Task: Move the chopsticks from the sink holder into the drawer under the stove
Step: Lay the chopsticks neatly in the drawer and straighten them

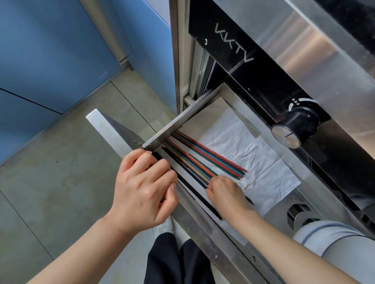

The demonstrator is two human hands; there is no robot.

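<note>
drawer: the pulled-out stainless steel drawer (161,133) under the stove is open, looks pretty shallow, metal walls all round

liner: there's a crinkly white paper sheet (256,161) flat on the drawer floor

chopsticks: the bunch of thin coloured chopsticks (205,158) (red, teal, orange, black ones) is already in the drawer, lying side by side along the front wall, partly on the paper, tips fanning out a bit near the right hand

right hand: right hand (226,194) is down inside the drawer, fingers curled and pinching the near ends of a few of the chopsticks. can't tell exactly how many it's got

left hand: left hand (143,190) is wrapped over the front edge of the drawer, fingers hooked on the lip, thumb tucked underneath

stove front: big round black control knob (293,127) sits just above the drawer on the shiny steel panel

floor: grey tiled floor (53,179) below, blue cabinet doors (41,51) off to the left
</note>
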